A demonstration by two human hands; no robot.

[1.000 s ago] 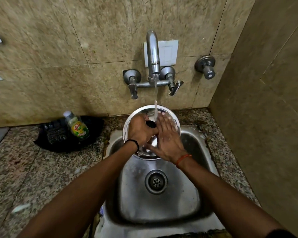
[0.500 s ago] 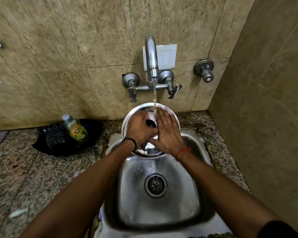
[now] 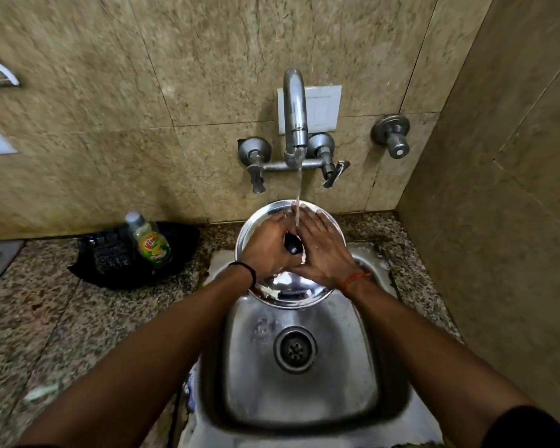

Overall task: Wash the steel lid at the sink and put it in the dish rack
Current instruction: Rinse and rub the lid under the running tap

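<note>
Rinsing steel lid (image 3: 288,291) over sink (image 3: 362,367) at 12 o'clock under tap (image 3: 295,114); left hand (image 3: 267,250) still grasps black knob (image 3: 292,244), right hand (image 3: 324,250) flat, fingers released, shifted toward lid's 1 o'clock since earlier frame.

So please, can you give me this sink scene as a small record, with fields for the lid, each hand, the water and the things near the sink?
lid: steel lid, held over the sink, black knob up
left hand: left hand grips the lid at the knob
right hand: right hand flat on the lid
water: tap running onto the hands
nearby: dish soap bottle on the counter
</note>
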